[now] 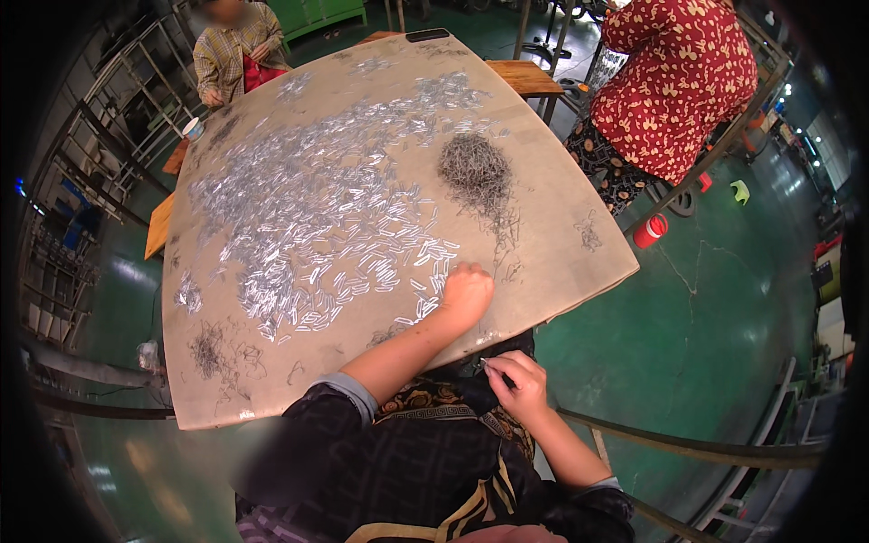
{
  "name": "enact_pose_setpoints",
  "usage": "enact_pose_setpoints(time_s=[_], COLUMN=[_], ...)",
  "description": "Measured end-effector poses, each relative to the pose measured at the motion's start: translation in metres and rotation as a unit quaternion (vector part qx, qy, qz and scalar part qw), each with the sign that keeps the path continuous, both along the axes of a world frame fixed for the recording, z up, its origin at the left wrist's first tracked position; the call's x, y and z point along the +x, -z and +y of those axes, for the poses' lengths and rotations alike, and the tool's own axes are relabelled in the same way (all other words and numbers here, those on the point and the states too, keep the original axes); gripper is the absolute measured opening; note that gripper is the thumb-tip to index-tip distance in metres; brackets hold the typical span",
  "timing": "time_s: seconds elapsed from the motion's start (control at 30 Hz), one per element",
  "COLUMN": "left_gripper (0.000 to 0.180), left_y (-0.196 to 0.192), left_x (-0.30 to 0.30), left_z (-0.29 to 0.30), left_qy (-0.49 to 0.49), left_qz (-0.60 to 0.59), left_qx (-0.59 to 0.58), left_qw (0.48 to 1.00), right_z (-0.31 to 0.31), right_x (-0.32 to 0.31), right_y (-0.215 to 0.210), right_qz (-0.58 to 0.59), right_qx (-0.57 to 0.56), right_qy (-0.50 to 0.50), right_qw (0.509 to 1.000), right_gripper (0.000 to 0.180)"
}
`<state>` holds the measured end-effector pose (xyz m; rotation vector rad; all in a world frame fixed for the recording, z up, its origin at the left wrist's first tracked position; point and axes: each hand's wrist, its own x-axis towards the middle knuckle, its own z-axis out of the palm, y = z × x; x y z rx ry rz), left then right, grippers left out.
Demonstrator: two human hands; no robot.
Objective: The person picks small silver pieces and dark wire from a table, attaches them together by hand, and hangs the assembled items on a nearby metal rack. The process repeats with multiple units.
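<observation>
Roughly, per item:

left hand: left hand [466,294] rests on the table [579,262], fingers curled under into a loose fist, pressed among the small metal pieces [362,262]; cannot tell whether it has any pinched inside.

right hand: right hand [518,380] sits off the table's near edge, over the lap, closed in a fingertip pinch on a thin pin [493,369] that looks like one short wire or metal sliver.

pieces, where: silvery spread starts right at the left hand's knuckles and runs away from it up and to its left across most of the table; a few strays just beside the hand.

wire heap: dark tangled wire heap [477,169] lies beyond the left hand, a bit to its right, apart from it; loose dark strands trail back toward the hand.

handling, judged: pieces look light, stiff, smooth and shiny, so likely slippery and easy to scatter; not fragile. Best taken one at a time by a thumb-and-forefinger pinch across the middle, or swept into a pile with the side of the hand. Wire heap looks springy and snaggy, will probably lift in clumps.

long axis: each piece is a short slim bar; near the left hand most lie slanted, far end tipping to the right, but the direction is mixed overall. Pin in right hand points up and left, toward the left hand.

others: person in red patterned top [674,81] far right of the hands; person in plaid shirt [231,50] at the far side.
</observation>
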<state>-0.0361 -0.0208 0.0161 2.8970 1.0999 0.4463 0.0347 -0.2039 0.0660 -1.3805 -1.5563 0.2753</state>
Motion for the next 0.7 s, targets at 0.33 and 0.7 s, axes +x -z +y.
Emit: enact_pose_setpoints(time_s=[0.33,0.7], left_gripper=[0.012,0.004], left_y=[-0.007,-0.056], left_x=[0.016,-0.056], left_z=[0.008,0.001], left_qy=[0.033,0.087], left_qz=[0.061,-0.249], left_qx=[0.011,-0.532], left_qw=[0.998,0.805], right_z=[-0.004,-0.007], right_x=[0.000,0.001], right_y=[0.001,0.009], right_qz=[0.000,0.076], right_qx=[0.008,-0.043], right_qy=[0.005,0.042], right_qw=[1.000,0.995], right_gripper=[0.016,0.014])
